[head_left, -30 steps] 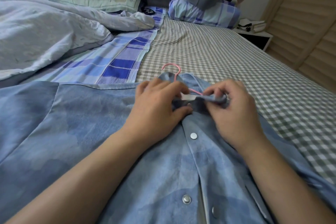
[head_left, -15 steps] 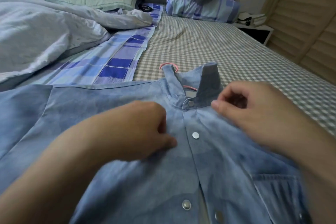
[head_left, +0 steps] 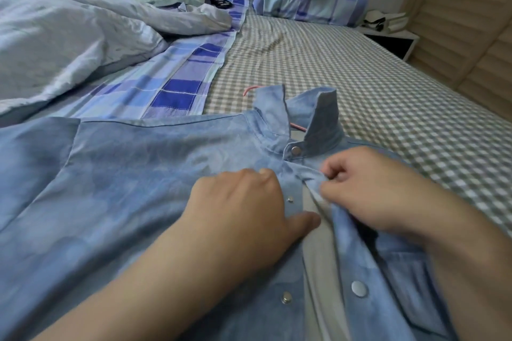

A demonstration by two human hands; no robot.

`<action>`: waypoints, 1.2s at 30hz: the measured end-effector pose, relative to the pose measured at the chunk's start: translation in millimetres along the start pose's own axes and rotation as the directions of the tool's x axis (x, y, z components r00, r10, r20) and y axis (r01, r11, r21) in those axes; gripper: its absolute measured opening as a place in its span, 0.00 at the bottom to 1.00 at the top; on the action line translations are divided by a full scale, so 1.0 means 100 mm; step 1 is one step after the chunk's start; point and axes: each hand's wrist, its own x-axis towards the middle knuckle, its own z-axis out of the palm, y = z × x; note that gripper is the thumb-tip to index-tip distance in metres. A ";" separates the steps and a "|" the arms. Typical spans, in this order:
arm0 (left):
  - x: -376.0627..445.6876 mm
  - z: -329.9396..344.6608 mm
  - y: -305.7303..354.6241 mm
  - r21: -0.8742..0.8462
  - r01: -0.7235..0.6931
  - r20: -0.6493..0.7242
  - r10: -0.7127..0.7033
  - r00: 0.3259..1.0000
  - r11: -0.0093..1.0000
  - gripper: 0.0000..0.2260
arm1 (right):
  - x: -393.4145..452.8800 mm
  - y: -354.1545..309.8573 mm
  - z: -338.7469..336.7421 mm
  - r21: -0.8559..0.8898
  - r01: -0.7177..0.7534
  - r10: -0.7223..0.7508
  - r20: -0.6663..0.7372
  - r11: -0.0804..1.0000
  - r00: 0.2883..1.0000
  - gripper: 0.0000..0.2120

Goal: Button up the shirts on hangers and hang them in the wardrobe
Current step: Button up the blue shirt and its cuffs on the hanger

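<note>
The denim shirt (head_left: 144, 188) lies flat on the bed (head_left: 360, 86), front up, with the pink hanger (head_left: 250, 89) inside it and only its hook showing past the collar. The collar snap (head_left: 296, 150) is closed; below it the front gapes, showing grey lining between the two edges. The left hand (head_left: 249, 210) presses on the left placket beside a small snap stud (head_left: 290, 199), its fingers curled under, and whether they pinch cloth cannot be told. The right hand (head_left: 368, 188) pinches the right placket edge between thumb and fingers, lifted slightly.

The likely fault is misalignment: if the right grip draws its edge across crooked, the snap halves would not meet squarely. A hard pull could also drag the shirt askew on the hanger or pop the collar snap.
</note>
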 end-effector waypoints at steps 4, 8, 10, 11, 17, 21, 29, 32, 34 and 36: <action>0.05 0.09 0.09 -0.034 0.050 -0.062 -0.052 0.997 0.998 0.19 | 0.02 0.09 -0.05 0.231 0.003 -0.015 0.053 0.973 0.998 0.02; 0.13 0.02 -0.05 -0.127 0.083 0.058 -0.076 0.995 0.988 0.14 | -0.06 0.05 -0.09 0.107 0.063 -0.085 0.216 0.992 0.973 0.10; 0.18 -0.04 -0.14 -0.257 0.098 0.104 -0.073 0.992 0.961 0.12 | -0.09 0.04 -0.12 0.066 0.091 -0.104 0.219 0.994 0.970 0.12; 0.20 -0.07 -0.18 -0.325 0.100 0.106 -0.069 0.992 0.941 0.11 | -0.10 0.04 -0.12 0.094 0.091 -0.107 0.186 0.991 0.977 0.12; 0.13 -0.30 -0.39 -0.248 0.120 0.085 -0.102 0.991 0.961 0.10 | -0.12 0.08 -0.23 0.356 0.068 -0.073 0.002 0.932 0.997 0.08; 0.15 -0.29 -0.36 -0.316 0.140 0.151 -0.096 0.984 0.939 0.22 | -0.15 0.05 -0.21 0.324 0.032 -0.056 0.065 0.945 0.996 0.10; 0.18 -0.08 -0.20 -0.627 0.081 0.096 -0.026 0.995 0.775 0.11 | -0.16 -0.04 -0.14 0.455 0.110 -0.096 -0.055 0.884 0.994 0.04; 0.17 -0.11 -0.22 -0.703 0.111 0.164 0.008 0.986 0.703 0.09 | -0.16 -0.09 -0.06 0.434 0.130 -0.116 -0.060 0.892 0.991 0.05; 0.15 -0.13 -0.21 -0.737 0.123 0.200 0.040 0.979 0.665 0.08 | -0.15 -0.09 -0.06 0.433 0.121 -0.108 -0.054 0.893 0.993 0.05; 0.14 -0.14 -0.20 -0.765 0.155 0.230 0.041 0.972 0.625 0.07 | -0.14 -0.08 -0.07 0.436 0.104 -0.092 -0.048 0.894 0.995 0.04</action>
